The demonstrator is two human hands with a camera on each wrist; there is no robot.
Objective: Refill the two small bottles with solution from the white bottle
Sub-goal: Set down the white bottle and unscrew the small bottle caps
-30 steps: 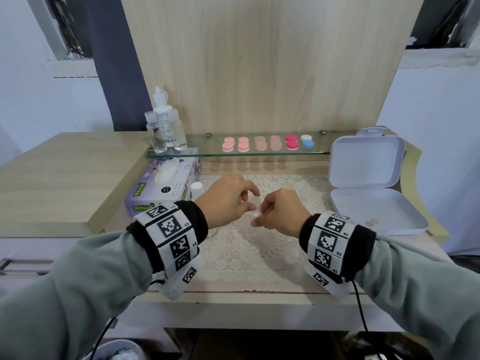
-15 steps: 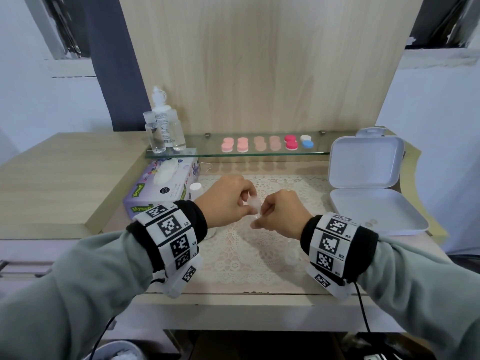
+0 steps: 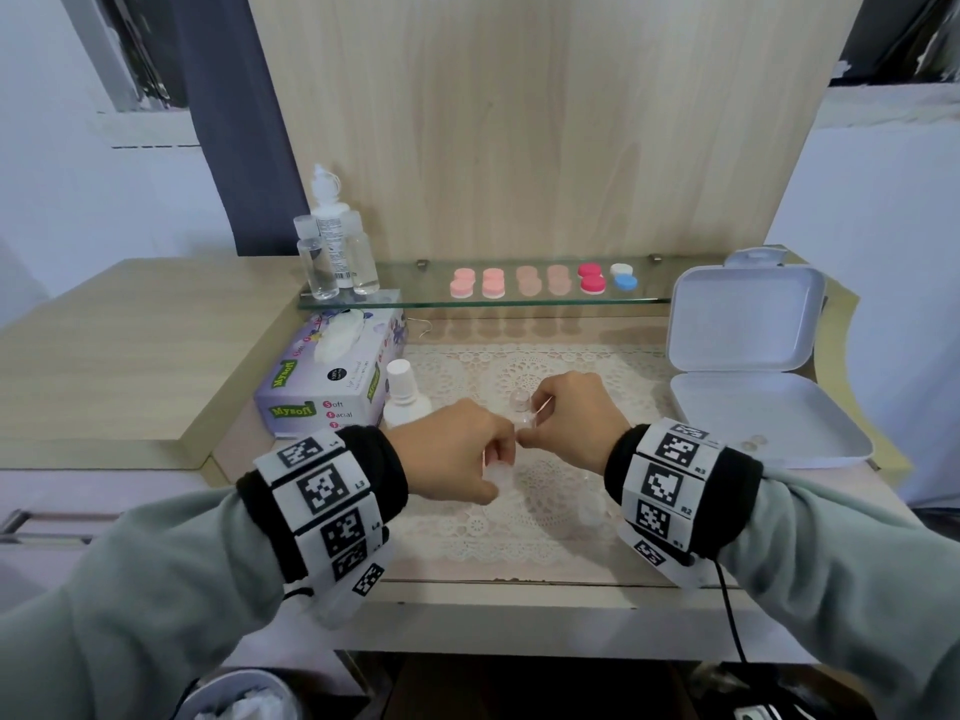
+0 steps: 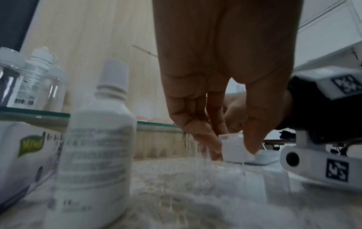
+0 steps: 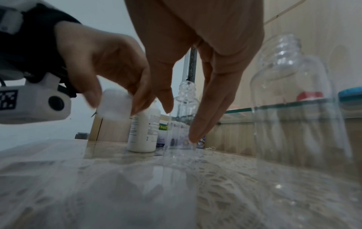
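A moment ago both our hands were close together at the top of one small clear bottle (image 5: 183, 106). Now our left hand (image 3: 457, 454) has pulled back toward us, and it pinches a little white cap (image 5: 115, 103) between its thumb and curled fingers. The cap is off. In the right wrist view we can see the bare screw neck of the bottle, open at the top. Our right hand (image 3: 571, 418) holds that bottle upright on the lace mat (image 3: 545, 532), with the thumb on one side and the fingers on the other. The second small bottle (image 5: 293, 93) stands just to the right of it, and its neck looks open too. The white bottle (image 3: 404, 400) stands on the desk to the left, just beside the tissue box (image 3: 322, 387), and its own cap is still on. We think this means both small bottles are ready to be filled. Next we likely need to put the little cap down somewhere safe and open the white bottle. The small bottle looks light and could tip over, so the right hand should keep it steady.
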